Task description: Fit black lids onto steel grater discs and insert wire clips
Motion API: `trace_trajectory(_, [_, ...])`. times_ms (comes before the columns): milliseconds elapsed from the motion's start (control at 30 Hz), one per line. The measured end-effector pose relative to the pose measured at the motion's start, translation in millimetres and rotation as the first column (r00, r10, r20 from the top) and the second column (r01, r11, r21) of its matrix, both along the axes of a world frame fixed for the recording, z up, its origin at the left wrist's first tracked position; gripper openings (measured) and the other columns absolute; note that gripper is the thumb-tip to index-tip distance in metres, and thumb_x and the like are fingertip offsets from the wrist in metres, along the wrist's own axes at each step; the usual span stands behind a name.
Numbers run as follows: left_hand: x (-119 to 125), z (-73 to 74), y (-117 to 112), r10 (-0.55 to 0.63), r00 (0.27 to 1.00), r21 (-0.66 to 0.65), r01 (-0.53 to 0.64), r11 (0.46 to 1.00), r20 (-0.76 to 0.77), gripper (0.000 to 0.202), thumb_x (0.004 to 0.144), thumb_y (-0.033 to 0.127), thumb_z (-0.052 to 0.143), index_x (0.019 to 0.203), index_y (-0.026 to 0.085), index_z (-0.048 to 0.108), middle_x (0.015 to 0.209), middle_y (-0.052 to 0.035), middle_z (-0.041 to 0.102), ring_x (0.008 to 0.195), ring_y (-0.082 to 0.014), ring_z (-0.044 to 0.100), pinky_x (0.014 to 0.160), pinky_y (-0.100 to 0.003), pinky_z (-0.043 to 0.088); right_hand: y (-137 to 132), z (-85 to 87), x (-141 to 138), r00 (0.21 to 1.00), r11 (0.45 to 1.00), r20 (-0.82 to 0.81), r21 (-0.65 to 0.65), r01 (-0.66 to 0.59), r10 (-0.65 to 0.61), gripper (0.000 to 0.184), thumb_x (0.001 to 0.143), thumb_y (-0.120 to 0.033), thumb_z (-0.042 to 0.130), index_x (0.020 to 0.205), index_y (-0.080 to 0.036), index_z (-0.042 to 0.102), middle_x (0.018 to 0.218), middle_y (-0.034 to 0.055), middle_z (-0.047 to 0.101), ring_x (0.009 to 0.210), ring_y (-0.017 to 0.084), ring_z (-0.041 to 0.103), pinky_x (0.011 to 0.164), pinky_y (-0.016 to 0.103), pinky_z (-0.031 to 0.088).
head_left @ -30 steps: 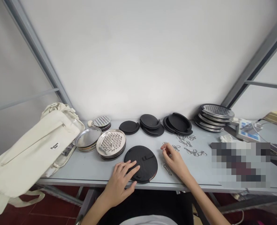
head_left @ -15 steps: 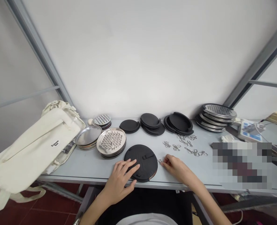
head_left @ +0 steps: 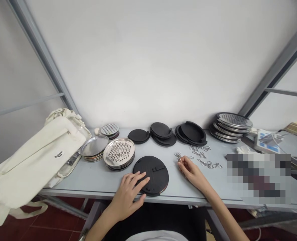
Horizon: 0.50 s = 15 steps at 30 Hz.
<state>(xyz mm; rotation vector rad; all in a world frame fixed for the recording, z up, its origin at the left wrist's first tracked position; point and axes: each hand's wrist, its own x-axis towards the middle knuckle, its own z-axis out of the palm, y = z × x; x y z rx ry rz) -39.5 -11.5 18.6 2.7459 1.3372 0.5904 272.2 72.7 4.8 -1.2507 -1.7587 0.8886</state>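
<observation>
My left hand point(head_left: 132, 193) rests with spread fingers on the left side of a round black disc point(head_left: 153, 182), which lies near the table's front edge. The disc has a small raised bar on its upper face. To its right, my right hand point(head_left: 191, 170) pinches a small metal wire clip point(head_left: 179, 160) between thumb and fingertips, partly hidden. That hand is beside several loose wire clips point(head_left: 209, 164) scattered on the table. Left of the disc stands a stack of round metal grater plates point(head_left: 120, 152).
Plain metal discs point(head_left: 95, 145) and smaller grater plates point(head_left: 109, 129) stand at the left. Black round holders point(head_left: 192, 131) line the wall, and assembled graters point(head_left: 232, 122) are stacked at the right. A cream bag point(head_left: 40, 155) leans over the left end; a boxed item point(head_left: 269, 140) lies far right.
My right hand has moved away from the disc, up and slightly right to the loose clips. My left hand has stayed on the disc.
</observation>
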Motion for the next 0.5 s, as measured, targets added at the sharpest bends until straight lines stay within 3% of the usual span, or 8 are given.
trace_trajectory(333, [0,-0.1,0,-0.006,1.0,0.005,0.006,1.0,0.002,0.057,0.088,0.018,0.049,0.143,0.028,0.036,0.144,-0.0044,0.041,0.128,-0.0272,0.038,0.102,-0.045,0.035,-8,15.0,-6,0.996,0.994,0.054,0.083,0.07,-0.075,0.021,0.097,-0.042,0.038,0.088,-0.023,0.045,0.063,-0.0036,0.049,0.057,0.016,0.049,0.061,0.028,0.042])
trace_trajectory(500, [0,1.1,0,-0.01,1.0,0.0,0.01,1.0,-0.005,0.056,0.089,0.019,0.049,0.143,0.027,0.037,0.145,-0.0041,0.041,0.129,-0.0267,0.037,0.102,-0.044,0.035,-13,23.2,-9,0.981,0.981,0.114,0.131,0.144,-0.16,0.028,0.098,-0.042,0.034,0.079,-0.023,0.044,0.061,-0.0032,0.049,0.057,0.016,0.049,0.061,0.027,0.041])
